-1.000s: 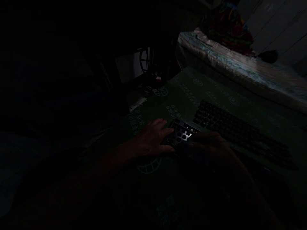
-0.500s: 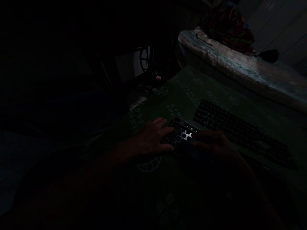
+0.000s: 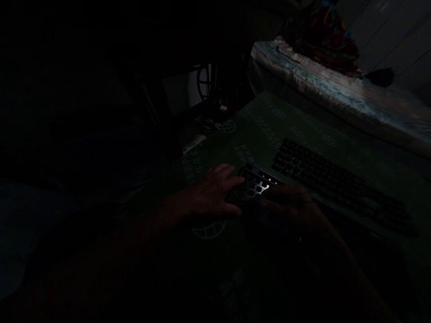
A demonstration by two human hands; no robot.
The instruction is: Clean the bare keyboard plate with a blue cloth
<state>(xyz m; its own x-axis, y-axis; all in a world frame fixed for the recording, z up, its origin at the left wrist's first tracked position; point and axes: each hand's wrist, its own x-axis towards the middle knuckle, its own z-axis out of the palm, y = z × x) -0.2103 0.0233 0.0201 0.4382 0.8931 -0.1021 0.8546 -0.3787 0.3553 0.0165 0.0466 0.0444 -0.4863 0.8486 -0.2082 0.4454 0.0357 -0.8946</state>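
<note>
The view is very dark. A keyboard panel (image 3: 252, 185) with a shiny surface and rows of dark key spots lies on a green printed sheet (image 3: 235, 152). My left hand (image 3: 215, 188) rests at the panel's left end, fingers stretched and spread, index finger and thumb touching it. My right hand (image 3: 292, 202) is bent over the panel's right part with fingers drawn together. A dark bluish patch shows under those fingers; I cannot tell what it is. The panel's right end is hidden by this hand.
A black keyboard or set of keys (image 3: 336, 184) lies at the right on the sheet. Behind it is a pale patterned mattress (image 3: 323, 85) with a red patterned cloth (image 3: 323, 40) on top. A dark stand with a spoked wheel (image 3: 204, 83) stands at the back.
My right hand has slid a little to the left and down along the panel. The left hand and the panel stay nearly where they were.
</note>
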